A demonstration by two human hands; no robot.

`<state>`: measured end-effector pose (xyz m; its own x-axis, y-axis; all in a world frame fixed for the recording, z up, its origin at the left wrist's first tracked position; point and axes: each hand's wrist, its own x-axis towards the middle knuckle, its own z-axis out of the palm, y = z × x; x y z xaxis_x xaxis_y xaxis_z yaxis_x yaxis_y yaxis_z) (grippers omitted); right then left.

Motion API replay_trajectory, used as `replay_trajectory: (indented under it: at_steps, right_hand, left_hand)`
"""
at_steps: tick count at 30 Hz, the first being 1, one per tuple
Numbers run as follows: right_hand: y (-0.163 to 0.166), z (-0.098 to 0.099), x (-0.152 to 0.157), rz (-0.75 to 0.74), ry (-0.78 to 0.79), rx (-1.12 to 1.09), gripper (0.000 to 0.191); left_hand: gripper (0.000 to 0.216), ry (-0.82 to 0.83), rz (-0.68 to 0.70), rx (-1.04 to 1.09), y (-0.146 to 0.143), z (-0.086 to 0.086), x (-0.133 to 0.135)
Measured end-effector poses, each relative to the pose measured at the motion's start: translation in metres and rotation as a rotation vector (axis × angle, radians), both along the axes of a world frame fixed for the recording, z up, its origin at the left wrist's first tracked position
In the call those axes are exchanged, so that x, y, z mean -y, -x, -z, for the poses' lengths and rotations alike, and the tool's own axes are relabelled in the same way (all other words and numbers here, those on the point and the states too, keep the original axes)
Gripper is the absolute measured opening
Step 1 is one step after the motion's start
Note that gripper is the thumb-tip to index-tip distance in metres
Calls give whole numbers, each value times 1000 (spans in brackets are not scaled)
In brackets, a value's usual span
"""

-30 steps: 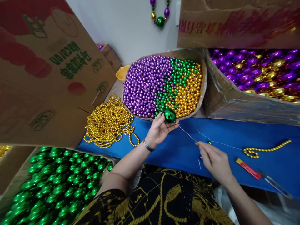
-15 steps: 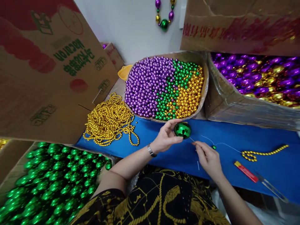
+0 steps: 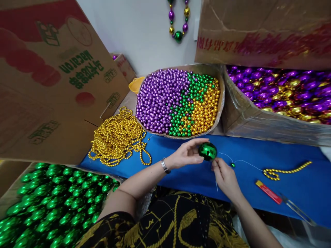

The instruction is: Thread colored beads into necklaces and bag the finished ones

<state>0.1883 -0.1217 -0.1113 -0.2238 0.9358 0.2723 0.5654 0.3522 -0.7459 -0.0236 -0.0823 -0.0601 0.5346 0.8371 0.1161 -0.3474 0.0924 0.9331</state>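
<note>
A large shiny green bead (image 3: 207, 151) is held between the thumb and fingers of my left hand (image 3: 186, 153), above the blue table cover. Close against its lower right side, the fingertips of my right hand (image 3: 225, 176) are pinched together on a thin white thread (image 3: 216, 186), whose end hangs below them. Another stretch of thread runs across the cover through a small green bead (image 3: 233, 165) to a short gold bead strand (image 3: 287, 171) at the right. Where the thread meets the large bead is hidden by my fingers.
A box of small purple, green and gold beads (image 3: 157, 100) stands behind my hands. Tangled gold bead strands (image 3: 117, 137) lie left of it. A red-and-yellow cutter (image 3: 269, 191) lies at the right. Boxes of large green beads (image 3: 62, 203) and purple-gold beads (image 3: 284, 91) flank me.
The large green bead and my right fingertips have come together, closing the gap of thread between them. My view has shifted slightly.
</note>
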Motion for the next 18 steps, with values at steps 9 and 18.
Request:
replay_trajectory:
  at_steps: [9, 18]
  right_hand:
    - [-16, -2, -2, 118, -1, -121, 26]
    - [-20, -10, 0, 173, -159, 8, 20]
  left_hand:
    - [26, -699, -362, -1216, -13, -19, -136]
    - [20, -552, -382, -1193, -23, -15, -155]
